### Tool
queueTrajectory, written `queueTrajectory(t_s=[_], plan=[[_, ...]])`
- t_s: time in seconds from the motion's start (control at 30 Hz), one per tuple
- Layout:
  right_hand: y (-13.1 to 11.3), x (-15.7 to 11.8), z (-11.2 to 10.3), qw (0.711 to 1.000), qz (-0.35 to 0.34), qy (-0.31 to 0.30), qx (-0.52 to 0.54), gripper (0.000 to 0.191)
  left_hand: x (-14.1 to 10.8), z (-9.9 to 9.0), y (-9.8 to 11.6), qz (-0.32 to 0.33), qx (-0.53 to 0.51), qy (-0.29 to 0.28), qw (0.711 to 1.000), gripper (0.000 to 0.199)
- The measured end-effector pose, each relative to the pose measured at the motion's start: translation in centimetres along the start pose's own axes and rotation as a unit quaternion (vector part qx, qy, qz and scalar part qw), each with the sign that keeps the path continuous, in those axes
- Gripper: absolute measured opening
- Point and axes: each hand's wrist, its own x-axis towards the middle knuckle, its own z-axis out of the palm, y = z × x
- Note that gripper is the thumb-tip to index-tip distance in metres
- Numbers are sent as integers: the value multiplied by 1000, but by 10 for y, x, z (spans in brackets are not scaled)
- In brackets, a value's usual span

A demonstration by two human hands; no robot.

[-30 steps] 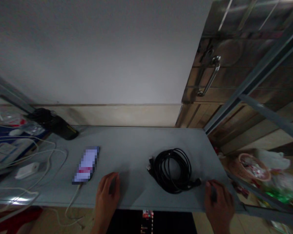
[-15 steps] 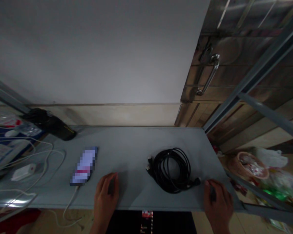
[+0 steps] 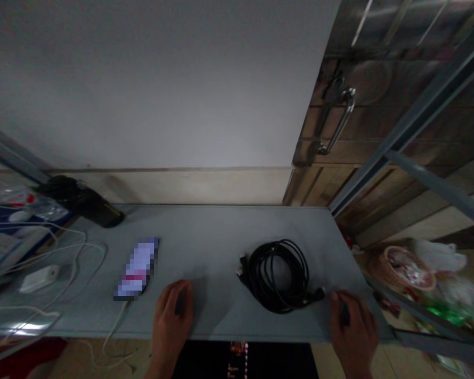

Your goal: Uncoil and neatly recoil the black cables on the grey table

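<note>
Barely apart: black cable [image 3: 256, 273], right fingers [image 3: 335, 297]

On the left end of the tabletop [image 3: 205, 231], a black bottle [image 3: 81, 202] lies on its side near the back edge, and a white power adapter [image 3: 38, 278] sits among looped white cables [image 3: 79, 258]. Beyond the tabletop's right end, a woven basket [image 3: 408, 268] stands on the floor beside plastic bags [image 3: 438, 255], below a metal door handle [image 3: 342, 121].

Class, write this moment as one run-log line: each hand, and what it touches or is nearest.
left hand: at front edge of grey table, near smartphone | right hand: at same edge, near coiled black cable
</note>
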Motion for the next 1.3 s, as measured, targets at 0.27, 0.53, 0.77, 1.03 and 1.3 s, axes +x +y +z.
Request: queueTrajectory(t_s=[0.27, 0.53, 0.77, 1.03, 1.3], plan=[[-2, 1, 0, 1000, -4, 4, -5, 23, 0, 0, -1, -7, -11, 2, 1000, 14], [0, -2, 1, 1000, 9, -1, 12, 30, -1, 0, 0, -6, -11, -3, 1000, 13], [-42, 12, -6, 986, -17, -82, 145, 48, 0, 0, -1, 9, -12, -3, 1000, 15], [-92, 29, 39, 953, -189, -169, 166, 52, -2, 1, -4, 3, -13, 3, 1000, 15], [-65, 40, 57, 956, -216, -166, 110, 51, -3, 1, -3, -10, -25, -3, 1000, 15]])
